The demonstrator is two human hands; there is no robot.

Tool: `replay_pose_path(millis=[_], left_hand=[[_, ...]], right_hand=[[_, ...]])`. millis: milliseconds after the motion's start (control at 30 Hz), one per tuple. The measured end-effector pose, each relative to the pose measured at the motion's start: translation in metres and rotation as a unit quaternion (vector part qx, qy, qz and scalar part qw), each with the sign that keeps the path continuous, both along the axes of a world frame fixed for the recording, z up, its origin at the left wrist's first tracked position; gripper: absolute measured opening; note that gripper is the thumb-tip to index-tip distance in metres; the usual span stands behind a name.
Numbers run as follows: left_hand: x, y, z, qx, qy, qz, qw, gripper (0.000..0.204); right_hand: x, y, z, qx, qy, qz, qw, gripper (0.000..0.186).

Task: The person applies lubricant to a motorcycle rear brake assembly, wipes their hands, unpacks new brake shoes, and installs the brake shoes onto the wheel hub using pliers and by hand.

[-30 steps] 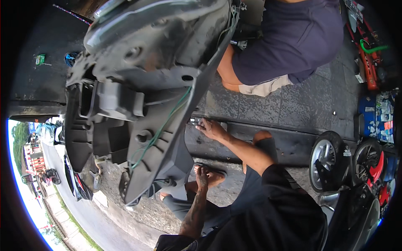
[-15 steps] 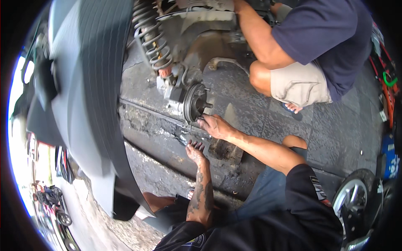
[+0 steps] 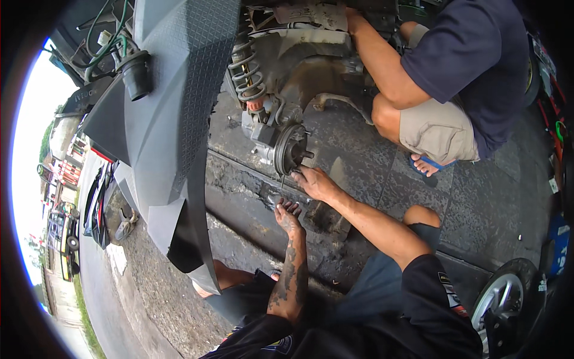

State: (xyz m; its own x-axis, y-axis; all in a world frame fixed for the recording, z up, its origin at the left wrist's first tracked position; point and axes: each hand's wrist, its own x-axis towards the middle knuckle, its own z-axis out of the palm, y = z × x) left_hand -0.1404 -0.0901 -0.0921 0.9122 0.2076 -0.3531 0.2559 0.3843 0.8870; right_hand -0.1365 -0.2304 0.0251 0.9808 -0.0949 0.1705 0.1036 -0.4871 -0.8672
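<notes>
My right hand (image 3: 314, 180) reaches the lower edge of a grooved metal wheel hub (image 3: 290, 149), its fingers bent and pressed together at something small I cannot make out. My left hand (image 3: 289, 215) is palm up just below, fingers loosely curled and apart, with nothing visible in it. A thin rod hangs from the hub between them. Above, a coil-spring shock absorber (image 3: 246, 72) joins the hub's housing (image 3: 260, 137). To the left stands a large grey textured plastic body panel (image 3: 167, 113), with a black rubber part and green wires beside its upper edge.
A co-worker (image 3: 454, 72) crouches at upper right, hand in the machine. A spoked wheel (image 3: 496, 296) lies lower right. Stone tiles (image 3: 454, 197) and a rough kerb (image 3: 233, 233) form the ground. A road (image 3: 95, 275), vehicles and loose red-black panels (image 3: 98, 203) are at left.
The view has swung from the panel's top to the hub and shock absorber. My right hand has come to the hub. My left hand has risen off my foot and turned palm up below it.
</notes>
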Motion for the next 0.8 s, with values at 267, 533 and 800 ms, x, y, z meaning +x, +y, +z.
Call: replay_pose_path(millis=[267,533,800], left_hand=[[0.050,0.023,0.023,-0.028,-0.039,0.033,0.998,0.043],[0.072,0.008,0.025,-0.008,-0.112,-0.085,0.990,0.049],[0.027,0.009,0.053,0.287,-0.222,0.161,0.918,0.045]], right_hand=[[-0.013,-0.036,0.046,-0.245,0.170,0.133,0.945,0.052],[-0.028,-0.101,0.034,-0.448,0.075,0.239,0.858,0.035],[-0.089,-0.117,-0.044,-0.155,-0.013,0.036,0.987,0.024]])
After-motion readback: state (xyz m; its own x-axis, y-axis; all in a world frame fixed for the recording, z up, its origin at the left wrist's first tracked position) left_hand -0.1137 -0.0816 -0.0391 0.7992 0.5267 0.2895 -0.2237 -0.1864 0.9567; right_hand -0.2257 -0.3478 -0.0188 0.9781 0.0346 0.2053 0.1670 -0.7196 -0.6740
